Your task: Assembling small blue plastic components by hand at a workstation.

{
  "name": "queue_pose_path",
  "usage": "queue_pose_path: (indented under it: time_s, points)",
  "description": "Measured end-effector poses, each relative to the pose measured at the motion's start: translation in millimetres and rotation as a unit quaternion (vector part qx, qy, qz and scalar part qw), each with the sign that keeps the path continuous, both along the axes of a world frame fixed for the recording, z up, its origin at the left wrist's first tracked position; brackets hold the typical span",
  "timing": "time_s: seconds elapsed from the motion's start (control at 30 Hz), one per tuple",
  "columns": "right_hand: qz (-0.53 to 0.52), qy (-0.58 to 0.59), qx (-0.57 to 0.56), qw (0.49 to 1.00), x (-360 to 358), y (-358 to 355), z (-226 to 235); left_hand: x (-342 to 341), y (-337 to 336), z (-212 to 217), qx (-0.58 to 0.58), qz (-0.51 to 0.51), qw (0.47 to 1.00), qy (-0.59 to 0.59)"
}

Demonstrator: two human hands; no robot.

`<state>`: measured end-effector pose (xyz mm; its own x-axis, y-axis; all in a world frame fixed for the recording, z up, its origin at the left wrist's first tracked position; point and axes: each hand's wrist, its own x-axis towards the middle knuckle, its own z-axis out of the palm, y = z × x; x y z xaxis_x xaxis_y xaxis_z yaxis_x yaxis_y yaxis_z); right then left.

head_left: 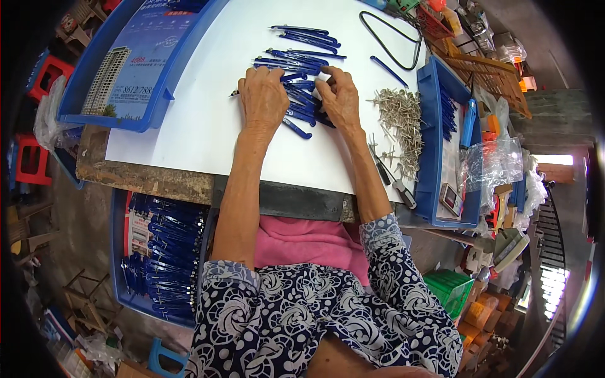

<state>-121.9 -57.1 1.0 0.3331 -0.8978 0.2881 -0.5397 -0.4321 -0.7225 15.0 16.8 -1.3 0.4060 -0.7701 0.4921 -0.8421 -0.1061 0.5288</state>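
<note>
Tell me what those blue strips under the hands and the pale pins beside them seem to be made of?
The blue strips look like moulded plastic: even, saturated colour with a slight sheen. The pile of pins looks like bare metal, silvery-grey and dull-glinting, though too small to be sure. Both the left hand and the right hand rest on the strips.

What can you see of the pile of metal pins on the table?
The pin pile is a loose heap of small silvery metal pieces, each a thin shaft with a wider head, lying crisscrossed on the white sheet. It sits just right of the right hand, not touching it, against the blue tray. A few strays trail toward the table's near edge.
</note>
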Motion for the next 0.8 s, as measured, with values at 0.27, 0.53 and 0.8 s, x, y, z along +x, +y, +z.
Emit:
queue_pose_path:
  time_s: [0.27, 0.53, 0.8]
  points:
    - [0.007, 0.057, -0.011, 0.998, 0.3, 2.2, 6.9, 0.2, 1.1, -0.2, -0.005, 0.001, 1.0, -0.002]
    - [0.007, 0.061, -0.011, 0.998, 8.3, -6.4, 7.7, -0.8, 2.0, 5.7, 0.037, -0.01, 0.999, 0.013]
    - [0.049, 0.134, -0.022, 0.99, 7.4, 0.6, 16.7, -1.9, -3.2, 6.2, 0.008, 0.004, 1.0, 0.014]
